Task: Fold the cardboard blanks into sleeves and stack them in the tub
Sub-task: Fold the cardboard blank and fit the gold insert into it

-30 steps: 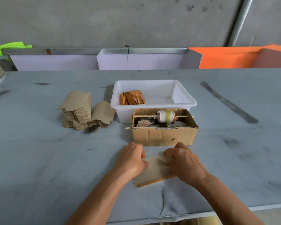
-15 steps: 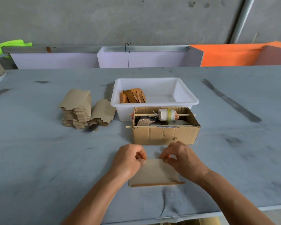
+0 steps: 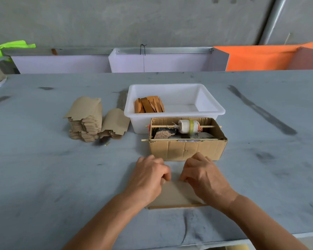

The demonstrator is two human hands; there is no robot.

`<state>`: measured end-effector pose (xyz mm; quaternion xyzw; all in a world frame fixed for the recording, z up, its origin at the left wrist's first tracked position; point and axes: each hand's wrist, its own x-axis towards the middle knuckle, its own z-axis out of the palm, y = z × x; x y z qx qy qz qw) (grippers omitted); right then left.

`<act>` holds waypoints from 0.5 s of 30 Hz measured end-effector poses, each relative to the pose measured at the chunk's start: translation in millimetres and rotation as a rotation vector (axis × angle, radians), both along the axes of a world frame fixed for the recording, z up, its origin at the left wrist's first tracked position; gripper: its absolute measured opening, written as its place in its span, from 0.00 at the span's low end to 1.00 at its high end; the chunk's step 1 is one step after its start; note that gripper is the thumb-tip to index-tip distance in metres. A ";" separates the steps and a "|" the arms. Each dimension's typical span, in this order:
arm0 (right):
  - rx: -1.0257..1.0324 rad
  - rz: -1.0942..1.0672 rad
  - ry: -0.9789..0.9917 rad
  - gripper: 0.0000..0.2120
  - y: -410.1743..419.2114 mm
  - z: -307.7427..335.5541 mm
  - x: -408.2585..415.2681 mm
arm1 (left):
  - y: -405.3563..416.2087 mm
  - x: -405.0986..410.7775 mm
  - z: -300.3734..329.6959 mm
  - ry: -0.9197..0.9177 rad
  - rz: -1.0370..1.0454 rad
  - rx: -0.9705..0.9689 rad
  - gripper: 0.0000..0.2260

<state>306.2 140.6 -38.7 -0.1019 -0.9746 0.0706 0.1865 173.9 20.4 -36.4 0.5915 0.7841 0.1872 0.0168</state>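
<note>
Left hand [image 3: 148, 179] and right hand [image 3: 205, 177], fingers curled, both pinch the far edge of a flat, matte brown cardboard blank [image 3: 175, 195] on the smudged grey worktop [image 3: 43, 177].

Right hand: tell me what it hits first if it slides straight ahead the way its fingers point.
The right hand, pinching the cardboard blank, points away from the person. Going straight on, it would likely meet the front wall of the open cardboard box first; the white tub lies behind that.
</note>
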 end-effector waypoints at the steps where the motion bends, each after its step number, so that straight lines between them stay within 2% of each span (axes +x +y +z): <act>1: 0.075 0.009 -0.004 0.13 -1.1 0.8 0.3 | -0.9 2.1 2.4 0.065 -0.026 -0.008 0.11; 3: 0.203 0.030 -0.035 0.14 -4.3 2.8 2.1 | -2.3 7.0 6.5 0.236 -0.098 0.007 0.10; 5: 0.281 0.045 -0.080 0.13 -7.4 1.7 5.5 | -5.0 13.6 11.0 0.372 -0.146 -0.018 0.03; 7: 0.315 0.036 -0.104 0.12 -10.2 -0.2 9.6 | -7.4 18.0 9.3 0.478 -0.174 -0.081 0.06; 11: 0.277 -0.008 -0.092 0.13 -12.9 -4.0 15.7 | -15.4 26.5 10.6 0.519 -0.134 -0.193 0.11; 15: 0.247 -0.061 -0.063 0.14 -18.5 -6.7 15.2 | -15.2 40.4 6.3 0.442 -0.047 -0.173 0.14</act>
